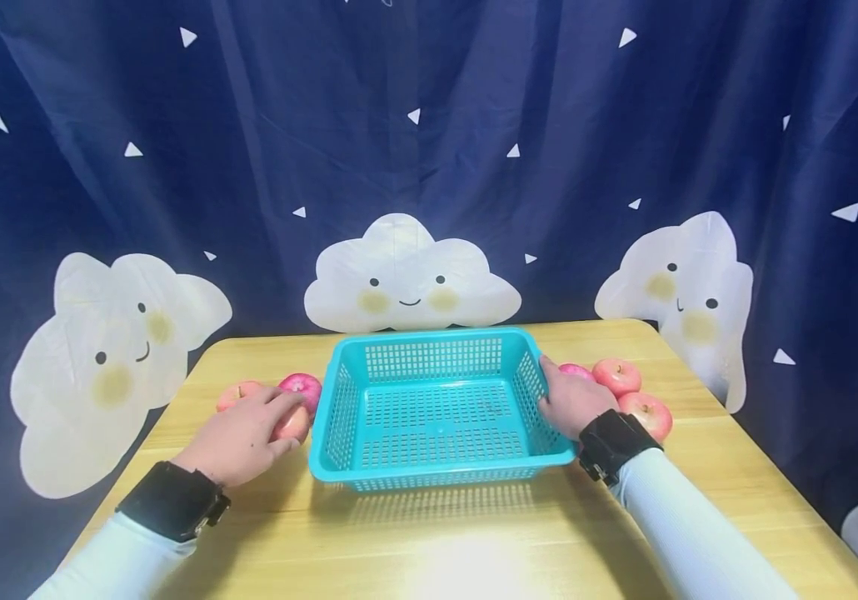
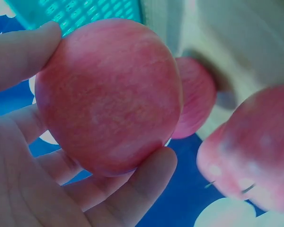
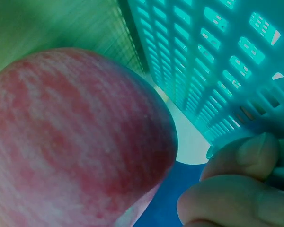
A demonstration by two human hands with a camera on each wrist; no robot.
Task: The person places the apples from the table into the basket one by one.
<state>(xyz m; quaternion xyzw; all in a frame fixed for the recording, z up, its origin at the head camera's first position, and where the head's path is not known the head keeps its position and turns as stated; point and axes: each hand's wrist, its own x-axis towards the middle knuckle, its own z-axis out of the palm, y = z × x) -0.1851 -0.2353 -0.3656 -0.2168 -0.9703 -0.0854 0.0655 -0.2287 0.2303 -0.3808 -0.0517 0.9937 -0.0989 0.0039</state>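
Observation:
My left hand (image 1: 230, 442) grips a red apple (image 2: 109, 97), thumb and fingertips spread around its sides in the left wrist view. In the head view that apple is just left of a turquoise plastic basket (image 1: 444, 465), partly covered by the fingers. Another pink apple (image 1: 237, 392) and a deeper-pink apple (image 1: 301, 387) lie beyond this hand. With my right hand (image 1: 581, 403) I hold the basket's right rim, thumb inside. Its bent fingers (image 3: 227, 201) show beside the slotted wall in the right wrist view, close to a large red-striped apple (image 3: 75, 137).
To the right of the basket sit a dark-pink apple (image 1: 576, 371) and two lighter ones, one behind (image 1: 617, 377) and one nearer (image 1: 648, 414). Everything stands on a wooden table (image 1: 369, 550). A dark blue curtain (image 1: 429, 167) with white clouds hangs behind its far edge.

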